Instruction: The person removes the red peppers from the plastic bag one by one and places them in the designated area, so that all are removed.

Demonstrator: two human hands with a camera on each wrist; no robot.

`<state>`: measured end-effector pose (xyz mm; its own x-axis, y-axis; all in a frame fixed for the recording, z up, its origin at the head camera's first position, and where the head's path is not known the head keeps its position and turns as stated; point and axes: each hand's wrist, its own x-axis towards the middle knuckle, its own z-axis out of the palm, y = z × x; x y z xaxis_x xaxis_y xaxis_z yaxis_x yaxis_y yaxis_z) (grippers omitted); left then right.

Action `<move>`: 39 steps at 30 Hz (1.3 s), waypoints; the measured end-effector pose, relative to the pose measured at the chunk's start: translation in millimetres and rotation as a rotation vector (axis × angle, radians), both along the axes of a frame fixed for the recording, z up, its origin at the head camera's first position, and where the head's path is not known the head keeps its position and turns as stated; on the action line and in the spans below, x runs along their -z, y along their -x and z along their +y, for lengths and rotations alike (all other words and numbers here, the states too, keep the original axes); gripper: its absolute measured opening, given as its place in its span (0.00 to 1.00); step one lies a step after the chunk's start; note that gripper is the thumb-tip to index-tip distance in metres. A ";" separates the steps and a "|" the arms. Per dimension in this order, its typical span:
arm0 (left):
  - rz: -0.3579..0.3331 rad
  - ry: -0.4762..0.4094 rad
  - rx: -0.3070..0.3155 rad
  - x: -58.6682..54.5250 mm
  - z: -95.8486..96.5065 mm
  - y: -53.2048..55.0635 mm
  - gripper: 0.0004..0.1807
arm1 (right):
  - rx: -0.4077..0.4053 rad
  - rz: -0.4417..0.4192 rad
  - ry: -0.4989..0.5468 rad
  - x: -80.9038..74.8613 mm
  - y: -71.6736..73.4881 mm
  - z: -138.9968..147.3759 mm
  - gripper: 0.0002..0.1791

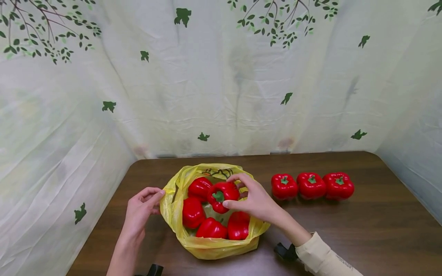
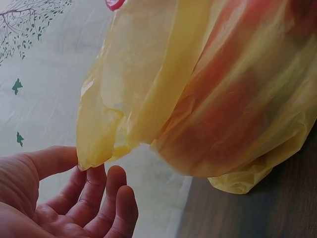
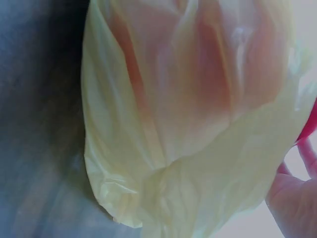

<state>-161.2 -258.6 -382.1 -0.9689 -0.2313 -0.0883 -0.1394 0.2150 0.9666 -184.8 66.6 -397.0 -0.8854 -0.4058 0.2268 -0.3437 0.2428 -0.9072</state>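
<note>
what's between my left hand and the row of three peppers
The head view shows the yellow bag, four peppers visible inside, and your right hand holding another pepper at the bag's mouth.

The bag [image 1: 210, 251] sits on the counter [image 1: 376, 234], left of three peppers [image 1: 311, 189] in a row. Four peppers [image 1: 192, 214] lie in it; a fifth pepper [image 1: 229, 191] is at its mouth, in the right hand [image 1: 254, 196]. The left hand [image 1: 142, 206] is at its left rim. Behind hangs a curtain [image 1: 228, 99].
</note>
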 end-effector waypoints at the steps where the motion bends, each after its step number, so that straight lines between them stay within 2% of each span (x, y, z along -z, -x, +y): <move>1: 0.000 0.000 0.000 0.2 0.1 0.0 0.16 | -0.005 -0.009 0.016 0.1 -1.2 1.4 0.28; 11: 0.009 0.000 -0.008 0.0 1.6 -1.0 0.15 | 0.007 -0.112 0.130 -5.6 -16.8 15.9 0.26; 16: 0.008 0.002 -0.007 -1.3 1.9 -1.2 0.16 | 0.019 -0.120 0.179 -14.5 -25.7 24.2 0.27; 20: 0.006 -0.006 -0.009 -1.7 2.2 -1.0 0.15 | 0.025 -0.094 0.195 -21.1 -32.6 32.7 0.27; 28: 0.010 -0.030 -0.010 -1.4 3.1 0.3 0.13 | 0.085 0.044 0.128 -27.5 -39.2 55.0 0.26; 35: 0.005 -0.027 -0.009 -1.9 3.7 0.6 0.14 | 0.115 0.020 0.188 -33.0 -46.8 78.4 0.27; 39: 0.001 -0.024 -0.012 -2.0 4.2 0.4 0.13 | 0.153 0.061 0.200 -37.1 -51.2 92.0 0.28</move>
<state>-161.6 -254.4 -380.2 -0.9662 -0.2404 -0.0930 -0.1409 0.1906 0.9715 -133.7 158.5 -359.9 -0.9152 -0.2101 0.3440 -0.3724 0.1141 -0.9210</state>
